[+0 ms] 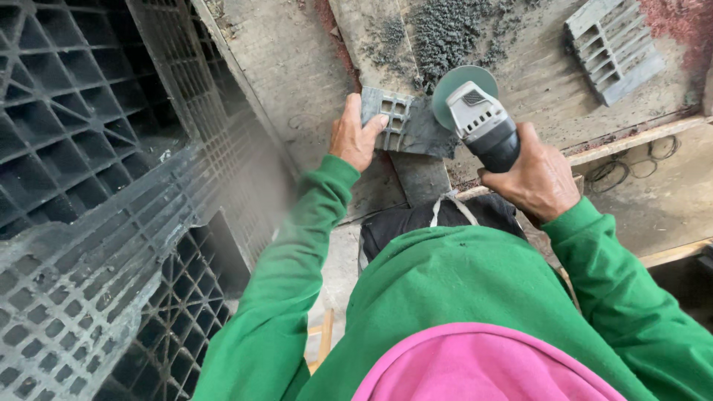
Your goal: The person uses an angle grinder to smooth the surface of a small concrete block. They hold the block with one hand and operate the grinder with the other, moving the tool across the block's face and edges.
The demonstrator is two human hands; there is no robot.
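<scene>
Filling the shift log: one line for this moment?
left hand pins grey grid piece | right hand grips angle grinder | disc at piece | bench

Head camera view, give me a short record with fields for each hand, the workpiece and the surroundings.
left hand: pins grey plastic grid piece on wooden bench
right hand: grips angle grinder, disc at the piece's right edge
debris: dark shavings behind the disc
surroundings: black plastic pallets on the left; second grey grid piece at far right
</scene>
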